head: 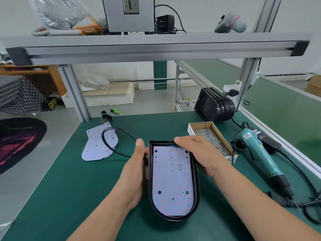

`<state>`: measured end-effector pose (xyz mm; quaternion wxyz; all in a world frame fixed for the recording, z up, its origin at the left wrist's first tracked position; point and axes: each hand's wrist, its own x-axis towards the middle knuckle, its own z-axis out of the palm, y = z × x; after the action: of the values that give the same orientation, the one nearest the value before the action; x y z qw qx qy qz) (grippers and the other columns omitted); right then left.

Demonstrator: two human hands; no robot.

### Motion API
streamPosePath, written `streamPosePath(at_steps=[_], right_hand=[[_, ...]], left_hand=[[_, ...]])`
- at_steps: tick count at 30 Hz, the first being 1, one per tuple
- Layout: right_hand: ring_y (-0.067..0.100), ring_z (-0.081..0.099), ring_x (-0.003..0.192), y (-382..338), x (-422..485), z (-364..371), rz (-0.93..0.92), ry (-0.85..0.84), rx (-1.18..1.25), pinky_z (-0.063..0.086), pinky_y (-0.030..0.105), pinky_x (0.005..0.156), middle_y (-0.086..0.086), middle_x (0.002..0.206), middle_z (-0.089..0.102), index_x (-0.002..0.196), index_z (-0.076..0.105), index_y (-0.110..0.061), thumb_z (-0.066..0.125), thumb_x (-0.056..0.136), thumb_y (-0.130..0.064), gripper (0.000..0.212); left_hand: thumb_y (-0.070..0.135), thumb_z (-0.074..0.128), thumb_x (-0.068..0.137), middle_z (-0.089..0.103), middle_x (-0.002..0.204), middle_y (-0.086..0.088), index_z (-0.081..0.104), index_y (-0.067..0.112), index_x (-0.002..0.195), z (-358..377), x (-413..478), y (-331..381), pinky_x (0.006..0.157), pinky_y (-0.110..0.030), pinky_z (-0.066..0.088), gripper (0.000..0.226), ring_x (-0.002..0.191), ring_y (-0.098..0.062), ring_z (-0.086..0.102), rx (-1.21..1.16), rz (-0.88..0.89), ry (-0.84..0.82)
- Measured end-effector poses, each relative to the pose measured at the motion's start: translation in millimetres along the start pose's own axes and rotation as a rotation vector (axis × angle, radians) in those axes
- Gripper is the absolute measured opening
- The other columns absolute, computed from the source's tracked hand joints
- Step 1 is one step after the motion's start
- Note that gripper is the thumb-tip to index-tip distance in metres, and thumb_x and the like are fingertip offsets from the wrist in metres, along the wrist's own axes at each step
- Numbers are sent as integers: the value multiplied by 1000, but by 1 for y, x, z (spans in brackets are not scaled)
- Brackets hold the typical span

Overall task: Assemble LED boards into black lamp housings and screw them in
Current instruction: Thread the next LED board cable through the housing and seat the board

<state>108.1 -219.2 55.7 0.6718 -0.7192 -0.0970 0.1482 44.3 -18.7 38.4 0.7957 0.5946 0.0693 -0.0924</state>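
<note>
Black lamp housing [196, 185] sits on green desk [69, 180] w/ white LED board [172, 181] lying inside it, red & orange dots facing up. Left hand [137, 169] grips housing's left wall, thumb raised by its top-left corner. Right hand [199, 153] holds housing's right side, fingers curled over its top edge by the board's wires. Just right of housing: open box of screws [211, 140]; further right, teal electric screwdriver [260, 153] lies flat. Left of housing: spare LED boards [99, 146], black cable [114, 136] looping over them. Behind-right of housing: stack of more housings [215, 106].
</note>
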Motion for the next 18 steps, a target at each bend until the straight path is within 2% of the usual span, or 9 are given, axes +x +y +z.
streamPosePath(at_steps=[2, 3, 4, 7, 9, 10, 12, 14, 18], right_hand=[[29, 71, 95, 5, 3, -7, 48, 4, -30, 54, 49, 98, 27, 118, 72, 112, 65, 11, 72, 92, -47, 62], [29, 71, 97, 8, 5, -9, 65, 10, -52, 53, 48, 99, 25, 119, 73, 114, 67, 9, 71, 96, -43, 55], [28, 71, 100, 12, 6, -9, 77, 13, -70, 53, 48, 101, 23, 119, 74, 113, 70, 6, 69, 100, -38, 46], [22, 70, 103, 17, 7, -8, 112, -23, -139, 50, 43, 98, 13, 113, 78, 109, 76, -4, 64, 105, -29, 29], [11, 68, 98, 15, 4, -6, 90, -42, -259, 47, 36, 97, -4, 99, 80, 98, 78, -13, 64, 105, -31, 23], [7, 64, 89, 12, 3, -4, 61, -37, -352, 46, 35, 92, -12, 87, 75, 88, 75, -16, 63, 105, -33, 26], [9, 49, 71, 8, 2, 2, -33, -3, -631, 40, 36, 75, -10, 70, 56, 73, 58, -14, 58, 105, -37, 39], [13, 45, 66, 6, 0, 9, -159, 56, -895, 37, 39, 68, -5, 66, 50, 70, 47, -14, 53, 105, -39, 43], [21, 58, 82, 6, -6, 8, -300, 182, -1084, 48, 38, 76, -5, 86, 54, 82, 60, -21, 52, 104, -49, 36]], left_hand=[[64, 37, 107, 78, 102, -4, 75, 39, 112, -3, 4, 1, 61, -30, 55, 46, 67, -19, 69, 160, 37, 170], [54, 40, 109, 74, 98, -5, 69, 42, 114, -7, 6, 1, 53, -29, 52, 31, 58, -18, 61, 280, 80, 263], [46, 41, 110, 72, 96, -4, 61, 44, 119, -13, 9, 0, 53, -32, 54, 22, 58, -17, 59, 428, 142, 330], [42, 37, 112, 74, 101, 2, 43, 49, 142, -31, 13, -1, 82, -46, 58, 32, 88, -24, 69, 1018, 267, 378], [48, 32, 111, 70, 113, 7, 42, 51, 148, -37, 11, 3, 84, -41, 55, 38, 102, -24, 69, 1367, 261, 396], [50, 30, 111, 66, 114, 8, 43, 52, 149, -38, 10, 5, 82, -39, 54, 40, 104, -23, 68, 1470, 237, 387], [51, 26, 110, 57, 110, 9, 40, 55, 152, -38, 9, 7, 82, -38, 53, 44, 106, -21, 63, 1652, 228, 320], [45, 25, 110, 48, 107, 8, 36, 53, 154, -37, 10, 3, 85, -39, 50, 46, 106, -21, 54, 1799, 270, 231], [33, 32, 111, 42, 109, 8, 33, 43, 160, -38, 14, 0, 95, -41, 46, 50, 107, -20, 47, 1644, 279, 124]])
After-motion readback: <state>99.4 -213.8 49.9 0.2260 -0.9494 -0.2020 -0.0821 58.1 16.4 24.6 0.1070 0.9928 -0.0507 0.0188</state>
